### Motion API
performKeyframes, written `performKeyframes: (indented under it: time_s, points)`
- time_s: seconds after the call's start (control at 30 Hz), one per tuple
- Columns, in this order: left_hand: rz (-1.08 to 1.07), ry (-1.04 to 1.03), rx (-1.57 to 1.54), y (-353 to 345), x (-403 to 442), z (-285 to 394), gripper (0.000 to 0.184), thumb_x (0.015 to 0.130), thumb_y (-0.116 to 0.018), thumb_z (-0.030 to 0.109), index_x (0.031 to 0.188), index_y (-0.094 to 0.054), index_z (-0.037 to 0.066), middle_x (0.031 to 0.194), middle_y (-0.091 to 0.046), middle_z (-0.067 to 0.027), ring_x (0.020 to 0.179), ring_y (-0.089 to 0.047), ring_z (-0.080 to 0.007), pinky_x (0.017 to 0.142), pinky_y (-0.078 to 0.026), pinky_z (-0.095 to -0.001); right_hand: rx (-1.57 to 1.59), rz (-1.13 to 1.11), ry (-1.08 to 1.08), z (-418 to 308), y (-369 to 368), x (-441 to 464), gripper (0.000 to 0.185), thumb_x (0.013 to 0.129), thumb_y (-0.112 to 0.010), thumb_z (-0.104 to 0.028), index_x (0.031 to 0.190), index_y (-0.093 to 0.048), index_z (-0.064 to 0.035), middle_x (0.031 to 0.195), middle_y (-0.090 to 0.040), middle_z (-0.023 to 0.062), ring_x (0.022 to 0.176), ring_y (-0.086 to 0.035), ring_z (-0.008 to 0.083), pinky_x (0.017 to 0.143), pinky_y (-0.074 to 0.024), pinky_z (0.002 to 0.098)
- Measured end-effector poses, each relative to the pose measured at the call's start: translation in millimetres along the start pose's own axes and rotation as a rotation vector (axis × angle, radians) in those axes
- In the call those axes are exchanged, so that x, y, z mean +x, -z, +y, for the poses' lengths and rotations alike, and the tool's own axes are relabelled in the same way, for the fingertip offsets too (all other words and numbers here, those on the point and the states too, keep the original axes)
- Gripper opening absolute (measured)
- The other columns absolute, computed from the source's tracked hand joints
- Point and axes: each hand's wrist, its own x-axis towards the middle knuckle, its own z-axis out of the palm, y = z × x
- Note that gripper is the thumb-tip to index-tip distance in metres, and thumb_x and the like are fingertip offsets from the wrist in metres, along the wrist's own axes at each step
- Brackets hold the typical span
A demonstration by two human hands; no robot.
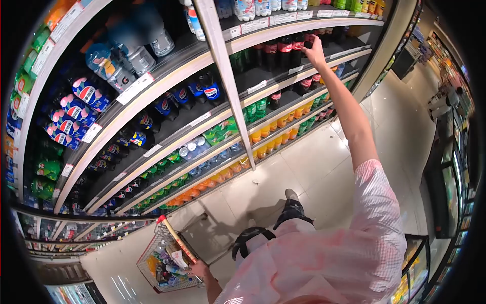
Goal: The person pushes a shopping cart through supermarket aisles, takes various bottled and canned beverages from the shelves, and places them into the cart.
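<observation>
My right hand [316,52] reaches into an upper shelf at the end of an outstretched arm. Its thumb and fingers are curled around the upper part of a dark cola bottle with a red label, mostly hidden by the hand. Beside it stand more red-labelled cola bottles [285,46] in a row. Low at my left side, my left hand [199,269] grips the near end of the handle [178,240] of a shopping cart [150,249]. Several packaged goods [169,266] and a white paper lie in the cart's basket.
Tall drink shelves curve across the front and left, split by an upright post [223,66]. Blue cola bottles [83,91], clear bottles [136,58] and orange drinks [217,177] fill several tiers. A tiled floor [324,157] runs below; dark display cases [440,177] stand at right.
</observation>
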Motion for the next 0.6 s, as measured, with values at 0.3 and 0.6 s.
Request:
performKeyframes:
  time_s: [0.3,0.6]
  points:
    - [0.202,0.141,-0.573,63.3,-114.7,160.8,0.089,0.064,-0.089,0.038,0.134,-0.053,-0.002,0.142,-0.049,-0.0282,0.145,-0.031,-0.0473,0.121,-0.023,-0.0622,0.191,-0.442,-0.103,25.7,-18.4,54.2,0.053,0.074,-0.092,-0.030,0.063,-0.057,0.0080,0.058,-0.058,0.0096,0.057,-0.056,0.0182,0.056,-0.0480,0.0396]
    - [0.107,0.203,-0.670,186.4,-229.8,301.9,0.090,0.067,-0.087,0.025,0.137,-0.042,-0.010,0.155,-0.026,-0.0400,0.143,-0.025,-0.0571,0.119,-0.027,-0.0646,0.897,-0.265,0.078,-17.4,81.8,-32.0,0.062,0.081,-0.083,0.007,0.136,-0.054,-0.0006,0.133,-0.061,0.0112,0.115,-0.063,0.0177,0.102,-0.0533,0.0345]
